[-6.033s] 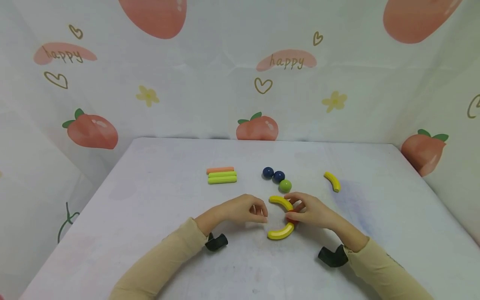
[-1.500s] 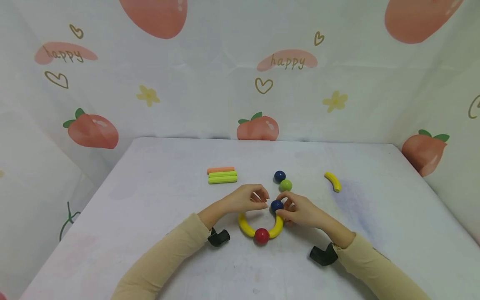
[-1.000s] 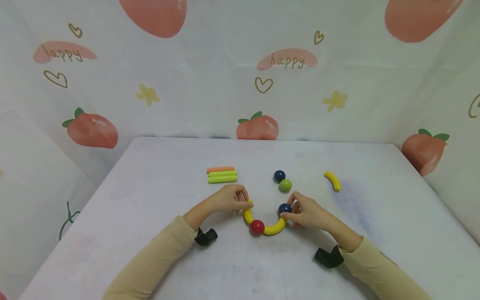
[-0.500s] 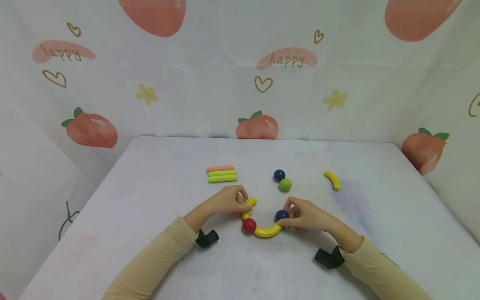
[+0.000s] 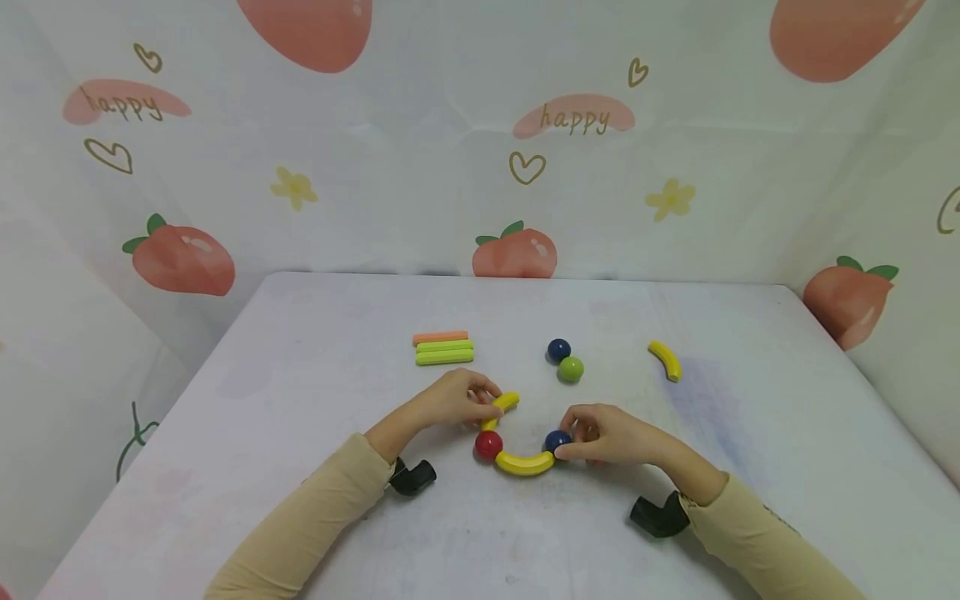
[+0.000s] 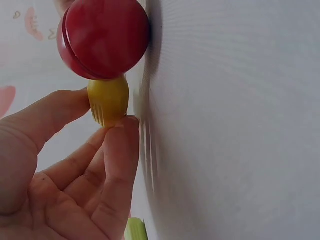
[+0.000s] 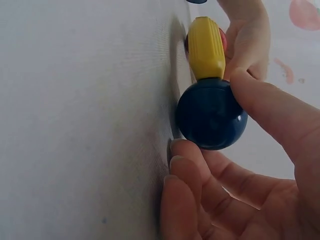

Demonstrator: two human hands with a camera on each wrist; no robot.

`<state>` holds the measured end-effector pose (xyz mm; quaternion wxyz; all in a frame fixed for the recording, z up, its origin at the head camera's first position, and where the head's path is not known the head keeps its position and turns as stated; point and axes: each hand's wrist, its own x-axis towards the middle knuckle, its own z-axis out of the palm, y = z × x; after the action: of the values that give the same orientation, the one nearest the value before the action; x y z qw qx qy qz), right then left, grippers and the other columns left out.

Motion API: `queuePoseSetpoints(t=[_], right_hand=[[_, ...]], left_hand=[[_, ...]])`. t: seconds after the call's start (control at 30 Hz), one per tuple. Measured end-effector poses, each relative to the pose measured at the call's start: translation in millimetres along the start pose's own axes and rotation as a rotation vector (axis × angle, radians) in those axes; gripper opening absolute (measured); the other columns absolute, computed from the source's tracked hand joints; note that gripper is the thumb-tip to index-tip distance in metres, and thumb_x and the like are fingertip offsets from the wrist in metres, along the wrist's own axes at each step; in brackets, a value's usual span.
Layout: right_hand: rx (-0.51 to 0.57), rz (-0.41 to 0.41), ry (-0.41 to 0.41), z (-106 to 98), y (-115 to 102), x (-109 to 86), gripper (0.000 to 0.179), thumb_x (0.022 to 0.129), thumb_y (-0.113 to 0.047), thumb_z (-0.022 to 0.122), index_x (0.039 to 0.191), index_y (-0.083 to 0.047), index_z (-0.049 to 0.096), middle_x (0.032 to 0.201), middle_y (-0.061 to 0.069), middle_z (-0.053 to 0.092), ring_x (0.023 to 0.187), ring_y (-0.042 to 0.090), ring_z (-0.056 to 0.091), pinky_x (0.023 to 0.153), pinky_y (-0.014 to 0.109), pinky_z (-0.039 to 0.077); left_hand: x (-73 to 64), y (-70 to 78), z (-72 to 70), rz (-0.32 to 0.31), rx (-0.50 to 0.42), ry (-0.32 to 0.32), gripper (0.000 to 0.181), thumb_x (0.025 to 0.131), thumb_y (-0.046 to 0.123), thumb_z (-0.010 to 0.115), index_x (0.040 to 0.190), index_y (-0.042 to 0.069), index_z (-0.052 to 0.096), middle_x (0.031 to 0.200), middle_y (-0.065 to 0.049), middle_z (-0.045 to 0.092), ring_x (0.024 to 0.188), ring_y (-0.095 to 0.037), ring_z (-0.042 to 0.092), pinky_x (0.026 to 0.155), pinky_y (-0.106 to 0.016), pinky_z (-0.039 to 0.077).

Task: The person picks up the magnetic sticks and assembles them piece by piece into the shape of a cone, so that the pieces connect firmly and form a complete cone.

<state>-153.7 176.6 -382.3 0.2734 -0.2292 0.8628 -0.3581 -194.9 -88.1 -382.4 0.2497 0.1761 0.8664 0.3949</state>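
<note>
In the head view, a chain of toy pieces lies over the table: a curved yellow stick, a red ball (image 5: 488, 446), a second curved yellow stick (image 5: 525, 464) and a dark blue ball (image 5: 556, 442). My left hand (image 5: 453, 398) pinches the first curved yellow stick (image 5: 508, 401), hiding part of it. The left wrist view shows thumb and fingers on that stick (image 6: 107, 97), its end against the red ball. My right hand (image 5: 615, 433) holds the blue ball between thumb and fingers. In the right wrist view, the ball (image 7: 211, 115) meets the end of the second stick (image 7: 205, 47).
Behind the hands lie another dark blue ball (image 5: 558, 350) and a green ball (image 5: 571, 369), side by side. Two lime sticks (image 5: 445, 357) and an orange stick (image 5: 440, 338) lie together at back left. A loose curved yellow stick (image 5: 664, 361) lies to the right.
Since six seconds ago, a blue ball from the back has joined the chain. My left hand has taken hold of a yellow stick. Lately the red ball shifted left and the held blue ball came nearer.
</note>
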Motion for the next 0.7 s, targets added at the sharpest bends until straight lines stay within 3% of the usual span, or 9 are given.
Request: queuePoseSetpoints(t=[0.2,0.37,0.53,0.7], right_hand=[[-0.025,-0.041,-0.010,-3.5,3.5,-0.9,0.030,0.087,-0.033,0.065,0.102,-0.008,0.057,0.072,-0.003,0.055,0.059,0.008,0.052,0.054,0.020,0.042],[-0.009,-0.036,0.052,-17.3,10.7,-3.6,0.030,0.087,-0.032,0.064,0.102,-0.006,0.058,0.079,0.001,0.057,0.060,0.011,0.055,0.055,0.022,0.045],[-0.003,0.012,0.210,-41.5,25.8,-5.7,0.029,0.089,-0.027,0.063,0.102,-0.001,0.059,0.084,0.009,0.061,0.063,0.013,0.056,0.057,0.023,0.048],[-0.022,0.134,0.425,-68.1,43.5,-10.5,0.033,0.091,-0.026,0.060,0.106,0.003,0.058,0.090,0.014,0.062,0.070,0.012,0.057,0.060,0.022,0.048]], left_hand=[[-1.9,0.5,-0.8,0.022,-0.019,-0.018,0.033,0.084,0.019,0.068,0.112,0.004,0.063,0.088,-0.006,0.064,0.060,-0.008,0.057,0.057,-0.020,0.048],[-3.2,2.1,-0.9,0.024,-0.027,-0.025,0.033,0.084,0.019,0.068,0.113,0.004,0.062,0.089,-0.006,0.063,0.060,-0.008,0.056,0.057,-0.020,0.048],[-2.1,1.3,-0.3,0.026,-0.032,-0.018,0.033,0.084,0.019,0.068,0.113,0.005,0.062,0.090,-0.006,0.063,0.059,-0.008,0.055,0.056,-0.019,0.048],[-1.8,1.3,0.4,0.023,-0.042,-0.019,0.032,0.084,0.019,0.068,0.113,0.006,0.063,0.090,-0.005,0.063,0.059,-0.008,0.055,0.055,-0.020,0.047]])
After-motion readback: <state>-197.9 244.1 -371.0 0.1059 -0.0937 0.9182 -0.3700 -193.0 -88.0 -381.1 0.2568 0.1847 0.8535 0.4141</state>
